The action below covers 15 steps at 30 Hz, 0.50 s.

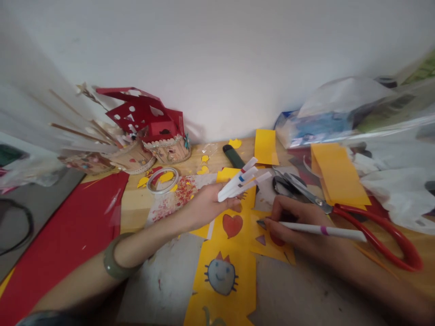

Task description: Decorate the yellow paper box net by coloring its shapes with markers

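Observation:
My left hand (pixel 210 203) is closed around several white marker pens (pixel 234 184) with coloured bands, held above the yellow paper (pixel 244 271). Between the thumb and fingers of my right hand (pixel 295 226) is a white marker (pixel 322 229) with a purple band, its dark tip pointing left at the paper's right flap. Drawings on the paper include a red heart (pixel 233 225), a blue smiling face (pixel 221 275) with a red crown, and a small purple triangle (pixel 260 240). Part of another red shape is hidden behind my right fingers.
Red-handled scissors (pixel 384 226) lie right of my right hand, near folded orange paper (pixel 340 174). A tape roll (pixel 163 180) and red paper scraps (pixel 176 194) lie left. Decorated pots (pixel 168 151) stand behind, and red sheet (pixel 78 235) covers the left side.

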Motion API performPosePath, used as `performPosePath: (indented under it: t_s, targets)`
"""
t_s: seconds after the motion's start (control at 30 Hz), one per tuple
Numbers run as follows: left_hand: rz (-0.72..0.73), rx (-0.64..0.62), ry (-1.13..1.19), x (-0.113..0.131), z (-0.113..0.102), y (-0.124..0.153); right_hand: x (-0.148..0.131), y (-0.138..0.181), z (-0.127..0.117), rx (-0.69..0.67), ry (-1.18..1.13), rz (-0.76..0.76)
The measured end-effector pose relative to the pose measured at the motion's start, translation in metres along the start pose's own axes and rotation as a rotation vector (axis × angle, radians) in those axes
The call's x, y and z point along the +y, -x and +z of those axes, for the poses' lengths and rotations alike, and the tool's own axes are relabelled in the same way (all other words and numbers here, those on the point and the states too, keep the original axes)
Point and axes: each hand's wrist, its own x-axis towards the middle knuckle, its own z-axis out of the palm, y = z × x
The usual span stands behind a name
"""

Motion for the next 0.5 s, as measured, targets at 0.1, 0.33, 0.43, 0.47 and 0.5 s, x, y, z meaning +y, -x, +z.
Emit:
performPosePath:
  t_s: [0.1,0.33,0.43,0.47,0.5]
  targets:
    - [-0.002,-0.001,0.017,-0.0012,-0.0002,-0.0001,0.0025,-0.0002,0.0003,-0.003,0.000,-0.017]
    - [-0.014,-0.009,-0.008,-0.0007,0.0002,-0.0001,0.0035,-0.0004,0.0003,-0.001,0.015,-0.027]
    - [-0.028,-0.009,-0.020,0.0016,0.0000,0.0000,0.0041,-0.0009,0.0002,0.008,0.014,-0.021]
    - [-0.032,-0.007,-0.023,0.0022,-0.0001,0.0000,0.0042,-0.0010,0.0002,0.000,-0.007,-0.014]
    - [-0.036,-0.007,-0.023,0.0026,-0.0002,0.0000,0.0042,-0.0010,0.0002,-0.005,-0.026,-0.010]
